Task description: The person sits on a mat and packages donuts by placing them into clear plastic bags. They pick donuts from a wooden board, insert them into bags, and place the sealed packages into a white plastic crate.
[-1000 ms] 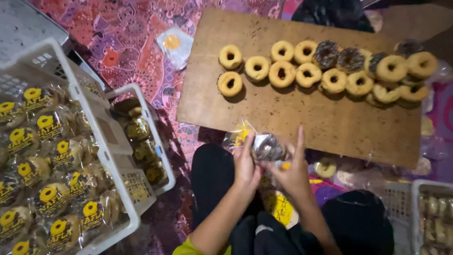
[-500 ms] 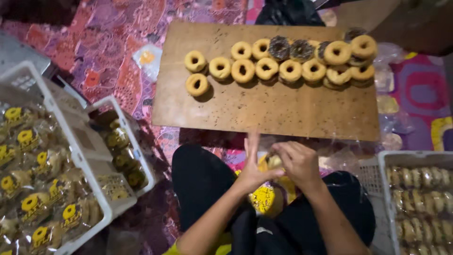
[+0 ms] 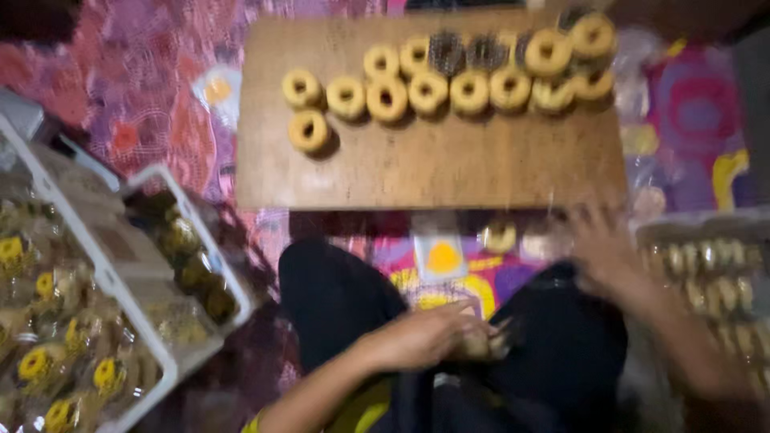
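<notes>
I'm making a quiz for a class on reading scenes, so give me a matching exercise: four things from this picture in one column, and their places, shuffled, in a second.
Things:
1. doughnuts
2. left hand
3. right hand
4. white crate of wrapped packs

Places:
A. reaching out on the right, near the board's lower edge
B. far left of the view
C. in rows on the wooden board
D. low in the middle, over the lap

Pairs: 1-C, 2-D, 3-A, 4-B
</notes>
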